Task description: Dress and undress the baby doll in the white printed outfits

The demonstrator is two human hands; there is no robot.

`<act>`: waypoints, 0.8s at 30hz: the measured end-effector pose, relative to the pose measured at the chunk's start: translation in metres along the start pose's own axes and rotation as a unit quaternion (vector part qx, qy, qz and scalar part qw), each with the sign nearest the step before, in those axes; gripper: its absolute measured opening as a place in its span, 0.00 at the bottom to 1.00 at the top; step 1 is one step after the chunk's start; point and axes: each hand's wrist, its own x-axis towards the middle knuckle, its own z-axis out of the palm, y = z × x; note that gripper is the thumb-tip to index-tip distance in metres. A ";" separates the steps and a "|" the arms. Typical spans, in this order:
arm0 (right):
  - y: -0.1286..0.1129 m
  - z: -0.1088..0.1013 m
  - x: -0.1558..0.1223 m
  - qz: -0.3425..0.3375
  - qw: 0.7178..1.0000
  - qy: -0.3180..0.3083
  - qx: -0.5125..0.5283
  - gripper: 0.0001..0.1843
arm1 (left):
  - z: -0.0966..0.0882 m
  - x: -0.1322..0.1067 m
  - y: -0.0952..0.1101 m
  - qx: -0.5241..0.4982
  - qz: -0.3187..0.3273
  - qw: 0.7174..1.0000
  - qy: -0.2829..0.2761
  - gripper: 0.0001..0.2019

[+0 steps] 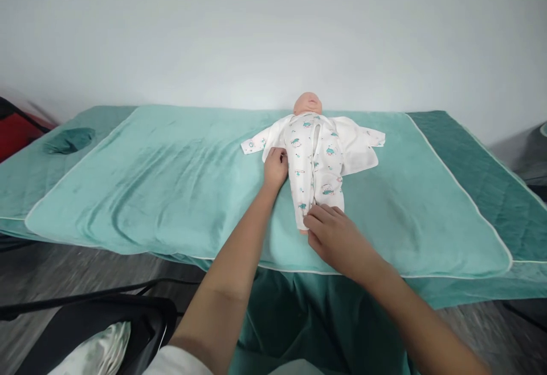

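Observation:
A baby doll (307, 103) lies on its back on the bed, its head toward the wall. It wears a white baby romper (327, 158) printed with small teal animals, with a slit down the front. Plain white cloth and sleeves (356, 141) spread out to both sides. My left hand (276, 167) is beside the doll's waist, fingers curled at the cloth's edge; whatever they grip is hidden. At the lower leg of the romper, my right hand (331, 229) pinches the fabric near the front opening. A bit of the doll's foot shows below the hem.
A pale teal blanket (192, 175) with light piping covers the darker green bed (461, 141), which has a face hole (69, 140) at the left. A white wall (213, 39) rises behind. A black chair (141, 318) holding folded cloth (100, 349) stands at lower left.

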 end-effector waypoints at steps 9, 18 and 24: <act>0.048 0.021 -0.035 0.144 0.983 0.100 0.058 0.14 | 0.004 0.002 -0.002 0.078 -0.003 0.997 -0.023 0.07; 0.064 0.044 -0.033 0.166 0.969 0.124 0.137 0.04 | 0.003 0.001 0.001 0.122 -0.001 0.992 -0.020 0.09; 0.050 0.018 -0.049 0.089 0.953 0.150 0.249 0.03 | 0.003 0.001 0.002 0.147 -0.021 0.989 -0.015 0.10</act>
